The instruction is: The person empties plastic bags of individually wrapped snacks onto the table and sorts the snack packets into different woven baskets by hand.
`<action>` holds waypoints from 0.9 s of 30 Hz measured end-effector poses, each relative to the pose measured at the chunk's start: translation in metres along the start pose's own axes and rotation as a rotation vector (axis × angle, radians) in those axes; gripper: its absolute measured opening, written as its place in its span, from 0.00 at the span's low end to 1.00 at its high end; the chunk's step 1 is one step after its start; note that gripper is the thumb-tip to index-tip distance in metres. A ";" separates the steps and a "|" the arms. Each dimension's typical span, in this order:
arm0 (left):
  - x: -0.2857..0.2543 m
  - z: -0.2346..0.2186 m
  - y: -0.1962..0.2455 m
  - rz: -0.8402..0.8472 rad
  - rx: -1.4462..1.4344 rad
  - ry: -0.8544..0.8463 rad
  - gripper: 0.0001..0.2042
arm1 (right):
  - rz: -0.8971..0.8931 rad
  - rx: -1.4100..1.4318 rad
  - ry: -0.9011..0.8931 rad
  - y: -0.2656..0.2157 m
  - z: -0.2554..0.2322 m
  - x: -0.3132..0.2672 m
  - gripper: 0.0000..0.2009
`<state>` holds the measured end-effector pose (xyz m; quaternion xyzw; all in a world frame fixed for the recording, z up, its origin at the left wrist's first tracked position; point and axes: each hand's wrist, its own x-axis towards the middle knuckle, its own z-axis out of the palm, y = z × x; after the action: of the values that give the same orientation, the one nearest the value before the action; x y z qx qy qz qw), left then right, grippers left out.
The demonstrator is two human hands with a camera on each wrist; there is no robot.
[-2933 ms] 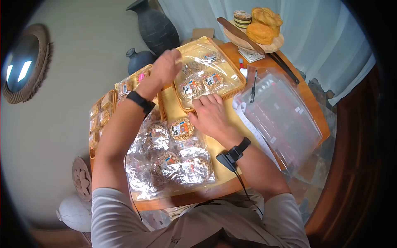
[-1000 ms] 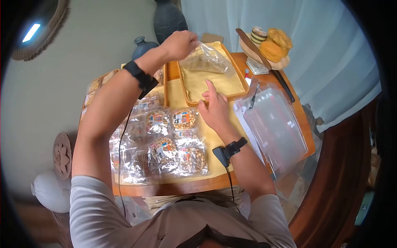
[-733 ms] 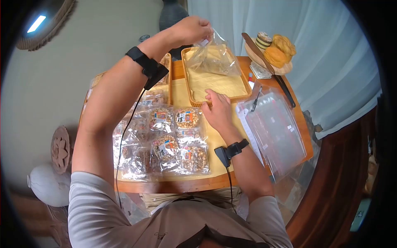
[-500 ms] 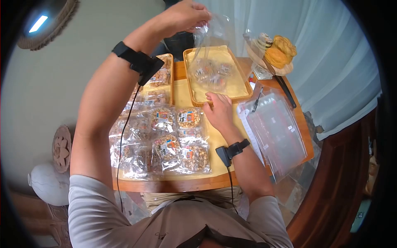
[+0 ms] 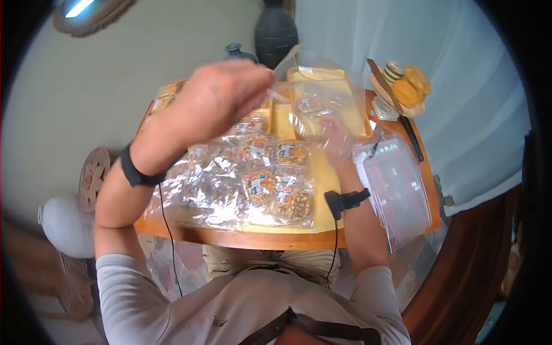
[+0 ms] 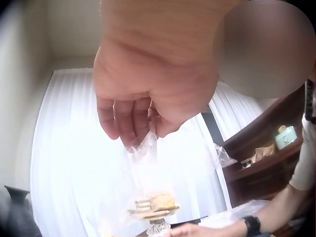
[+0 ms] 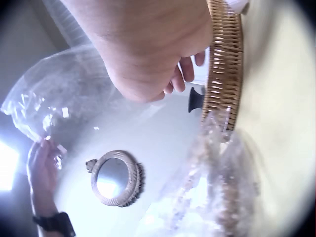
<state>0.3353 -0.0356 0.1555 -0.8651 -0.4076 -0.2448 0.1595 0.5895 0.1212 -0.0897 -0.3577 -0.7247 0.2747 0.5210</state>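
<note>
My left hand [image 5: 221, 98], blurred and raised above the table, pinches the edge of a clear plastic bag [image 5: 322, 92]. In the left wrist view the fingers of the left hand [image 6: 153, 79] bend down onto the crumpled film [image 6: 145, 150]. The bag holds several labelled round pieces and hangs over the wicker tray [image 5: 368, 118]. My right hand [image 5: 339, 138] is behind the clear film at the tray's near edge; in the right wrist view its fingers are loosely bent beside the wicker rim [image 7: 224, 64]. Whether it touches the bag is unclear.
Several bagged round snacks [image 5: 259, 185] cover the table's near left part. Flat clear bags [image 5: 397, 190] and a pen [image 5: 376, 144] lie at the right. A bread stand [image 5: 397, 95] with a long knife is at the back right; dark vases [image 5: 276, 34] stand behind.
The left hand has come down and nearer from its high position, drawing the bag's edge left. The bag was lifted from the tray earlier. The right hand now appears behind the film.
</note>
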 end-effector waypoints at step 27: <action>-0.133 0.108 -0.041 -0.671 -0.787 -0.348 0.22 | 0.760 0.915 -0.086 -0.057 -0.039 -0.030 0.24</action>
<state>0.2617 -0.0424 -0.0049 -0.7095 -0.5594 -0.2697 -0.3332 0.6193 0.0641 -0.0509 -0.3197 -0.3743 0.7405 0.4576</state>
